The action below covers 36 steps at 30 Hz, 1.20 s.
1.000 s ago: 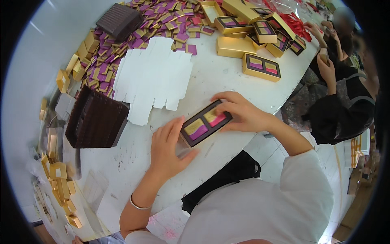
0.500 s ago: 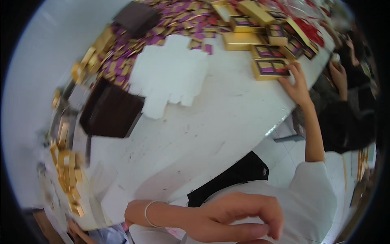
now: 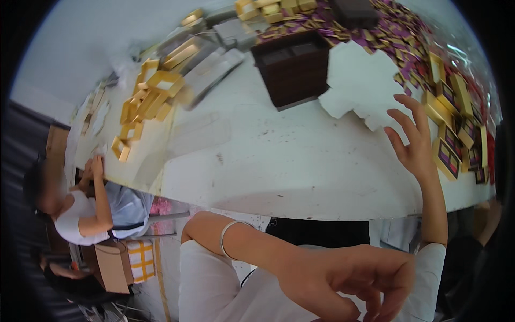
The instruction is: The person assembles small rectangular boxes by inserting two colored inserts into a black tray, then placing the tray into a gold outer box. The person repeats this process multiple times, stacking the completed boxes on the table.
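Note:
My right hand [image 3: 413,140] is raised over the white table, fingers spread with nothing in them. It is nearest to a stack of white sheets [image 3: 362,80] and to a gold box [image 3: 446,159] holding purple and gold wrapped pieces. My left hand [image 3: 346,276], with a pale bracelet on its wrist, hovers close in front of my body. Its fingers are loosely bent, and the gap between thumb and fingers shows nothing held. Beyond the table's middle stands a dark brown box [image 3: 292,70], left of the white sheets.
Purple and gold wrapped pieces [image 3: 399,40] lie heaped at the back right, beside a dark brown block [image 3: 354,13]. Empty gold boxes [image 3: 153,99] cluster at the left near a grey tray [image 3: 217,78]. A person [image 3: 88,206] sits at the table's left end. The near table edge curves before me.
My view has swung left, bringing the seated person into sight. My right hand has come off the gold box, its fingers now spread. My left hand stays loosely bent near my body.

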Each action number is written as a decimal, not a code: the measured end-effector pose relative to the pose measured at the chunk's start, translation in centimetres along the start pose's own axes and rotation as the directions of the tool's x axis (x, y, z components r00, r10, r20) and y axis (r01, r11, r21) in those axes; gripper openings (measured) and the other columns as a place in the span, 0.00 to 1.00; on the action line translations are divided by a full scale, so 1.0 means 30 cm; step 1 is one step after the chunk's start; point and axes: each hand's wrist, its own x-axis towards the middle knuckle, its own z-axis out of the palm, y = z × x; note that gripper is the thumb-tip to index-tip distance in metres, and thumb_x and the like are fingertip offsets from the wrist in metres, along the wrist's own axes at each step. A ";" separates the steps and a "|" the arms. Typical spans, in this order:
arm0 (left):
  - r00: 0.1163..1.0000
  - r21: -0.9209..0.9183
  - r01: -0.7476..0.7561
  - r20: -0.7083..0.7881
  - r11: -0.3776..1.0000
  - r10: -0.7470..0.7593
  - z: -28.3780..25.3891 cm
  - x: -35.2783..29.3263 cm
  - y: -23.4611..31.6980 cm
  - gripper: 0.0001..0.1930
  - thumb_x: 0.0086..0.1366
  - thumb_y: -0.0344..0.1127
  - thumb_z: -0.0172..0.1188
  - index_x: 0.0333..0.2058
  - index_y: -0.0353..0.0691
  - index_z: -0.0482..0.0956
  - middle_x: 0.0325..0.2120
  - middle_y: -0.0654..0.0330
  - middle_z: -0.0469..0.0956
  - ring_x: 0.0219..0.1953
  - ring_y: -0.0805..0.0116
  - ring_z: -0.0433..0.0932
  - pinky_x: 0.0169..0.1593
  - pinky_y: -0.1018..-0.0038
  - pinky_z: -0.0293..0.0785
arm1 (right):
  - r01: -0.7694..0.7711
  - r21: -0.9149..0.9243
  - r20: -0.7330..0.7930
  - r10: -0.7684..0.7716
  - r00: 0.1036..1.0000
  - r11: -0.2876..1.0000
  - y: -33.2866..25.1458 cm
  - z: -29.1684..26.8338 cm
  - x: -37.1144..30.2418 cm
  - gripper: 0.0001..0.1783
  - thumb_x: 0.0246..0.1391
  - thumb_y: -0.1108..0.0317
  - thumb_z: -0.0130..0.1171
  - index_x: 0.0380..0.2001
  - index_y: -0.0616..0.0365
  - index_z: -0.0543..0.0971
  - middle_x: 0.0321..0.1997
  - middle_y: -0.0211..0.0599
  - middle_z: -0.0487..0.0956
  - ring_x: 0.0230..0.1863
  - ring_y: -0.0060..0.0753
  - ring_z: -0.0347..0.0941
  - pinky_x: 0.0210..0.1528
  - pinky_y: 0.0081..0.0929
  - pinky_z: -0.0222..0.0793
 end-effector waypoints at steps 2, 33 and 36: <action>0.997 0.055 -0.081 0.017 0.995 0.080 0.003 -0.041 -0.004 0.09 0.52 0.21 0.51 0.33 0.35 0.67 0.29 0.58 0.71 0.33 0.68 0.71 0.38 0.73 0.68 | 0.018 0.065 -0.013 -0.017 1.000 0.998 -0.018 0.042 0.073 0.16 0.42 0.75 0.63 0.38 0.60 0.74 0.51 0.46 0.70 0.51 0.49 0.66 0.50 0.38 0.64; 0.973 0.633 0.205 -0.047 -0.747 0.226 -0.418 -0.023 -0.042 0.09 0.49 0.39 0.63 0.28 0.45 0.76 0.23 0.60 0.74 0.27 0.60 0.73 0.31 0.66 0.67 | 0.280 0.288 -0.301 -0.191 0.934 0.916 -0.193 0.023 -0.130 0.17 0.36 0.67 0.64 0.32 0.64 0.77 0.41 0.50 0.74 0.39 0.50 0.73 0.40 0.40 0.71; 0.977 0.564 0.205 -0.161 -0.800 0.137 -0.370 0.026 0.037 0.15 0.45 0.42 0.66 0.27 0.39 0.76 0.25 0.57 0.75 0.30 0.55 0.73 0.33 0.62 0.67 | 0.090 0.554 -0.338 0.124 0.933 0.827 -0.240 0.034 -0.207 0.14 0.50 0.72 0.58 0.42 0.61 0.74 0.44 0.44 0.71 0.44 0.46 0.69 0.45 0.37 0.66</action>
